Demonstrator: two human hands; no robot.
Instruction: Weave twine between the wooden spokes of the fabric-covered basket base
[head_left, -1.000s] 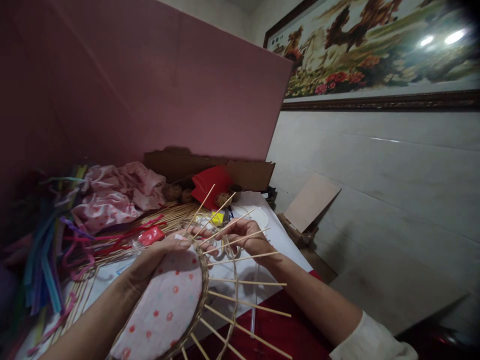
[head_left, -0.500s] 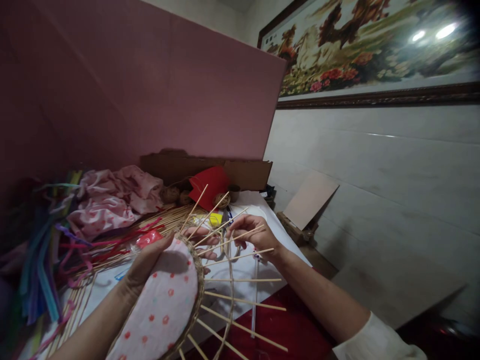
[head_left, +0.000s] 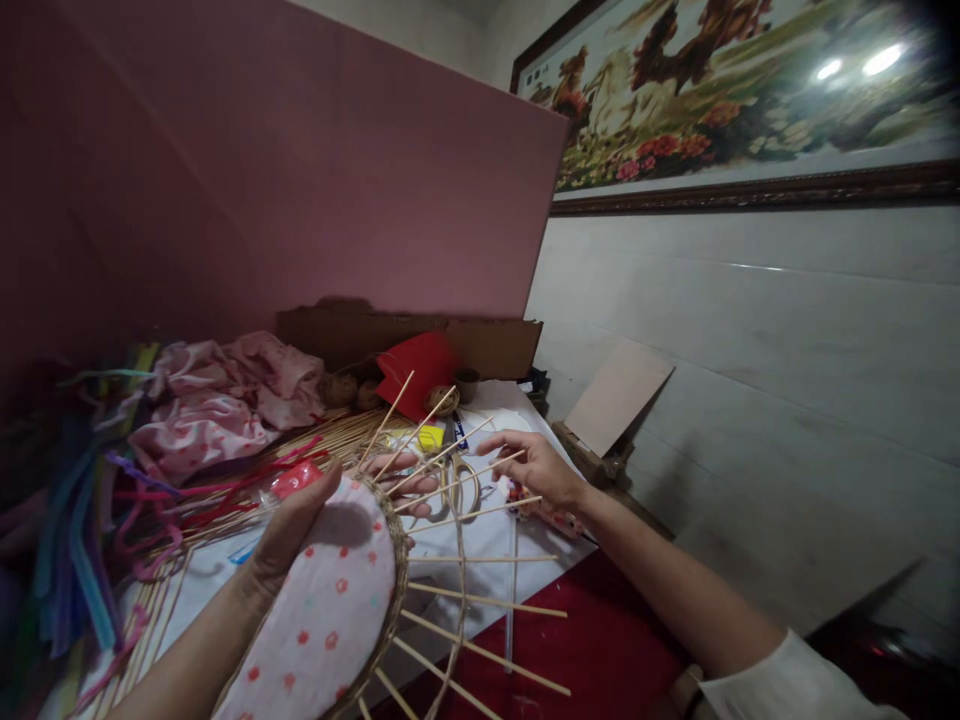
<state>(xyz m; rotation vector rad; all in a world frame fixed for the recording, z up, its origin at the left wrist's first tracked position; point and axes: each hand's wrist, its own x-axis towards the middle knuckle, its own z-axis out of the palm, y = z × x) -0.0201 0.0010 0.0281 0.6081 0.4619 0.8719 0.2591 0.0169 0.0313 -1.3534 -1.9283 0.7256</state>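
My left hand (head_left: 300, 515) grips a round woven piece by its edge, thumb over the front and fingers showing behind the rods. White fabric (head_left: 322, 610) with red flower prints covers its face, and a braided cord rim (head_left: 395, 540) runs round it. Thin wooden rods (head_left: 510, 603) fan out from the rim. A strand of cord (head_left: 463, 575) passes among the rods. My right hand (head_left: 536, 468) is beside the upper right rod tips, fingers loosely bent and apart, with nothing visible in them. Gold-handled scissors (head_left: 466, 492) lie behind the rods.
Pink dotted cloth (head_left: 225, 400), coloured pipe cleaners (head_left: 75, 560) and a bundle of thin sticks (head_left: 322, 435) lie to the left. Red sheet material (head_left: 420, 370), twine balls (head_left: 442, 401) and a cardboard strip (head_left: 495, 348) stand at the back. White paper (head_left: 202, 590) covers part of the table.
My right hand has moved right, away from the cord and the rods' middle, and its fingers have spread. More of the scissors shows. The left hand keeps its hold.
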